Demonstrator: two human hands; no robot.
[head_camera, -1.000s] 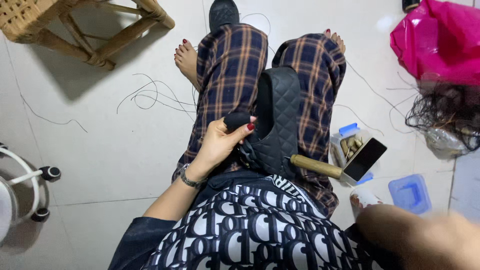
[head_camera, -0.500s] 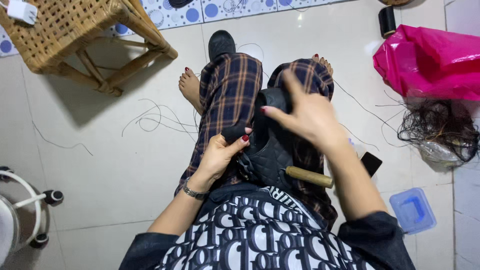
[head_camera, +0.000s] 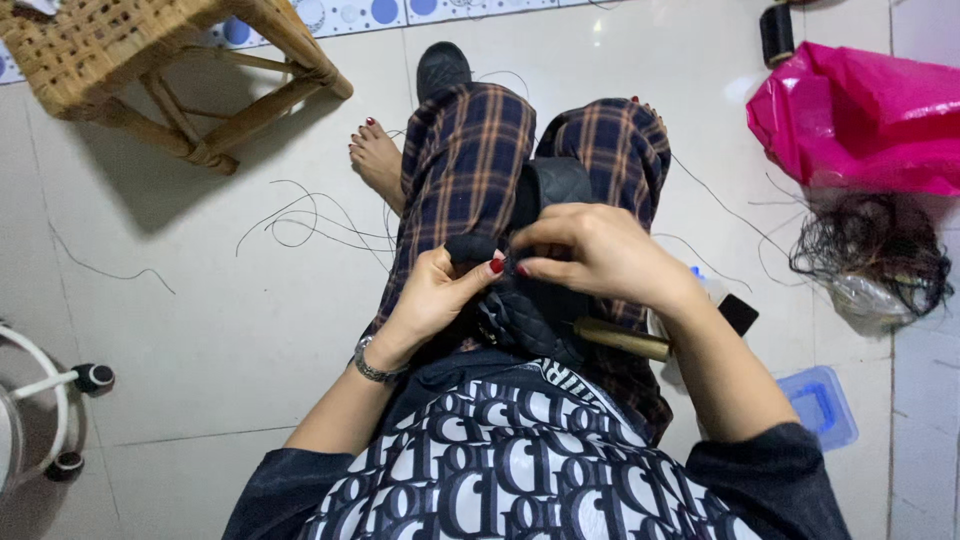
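Both hands pinch a black quilted shoe (head_camera: 540, 300) on the lap, left hand (head_camera: 435, 295) gripping its near edge, right hand (head_camera: 600, 255) closing fingertips just beside it, the shoe's long axis running away toward the knees, a wooden-handled tool (head_camera: 620, 340) underneath.

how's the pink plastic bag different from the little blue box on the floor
The pink plastic bag is large, soft and crumpled; the blue box is small, rigid and square-edged. The bag is opaque bright pink, while the box is see-through pale blue. The bag lies far from the person, beyond a tangle of dark thread; the box sits close beside the right arm. Both rest on the pale tiled floor.
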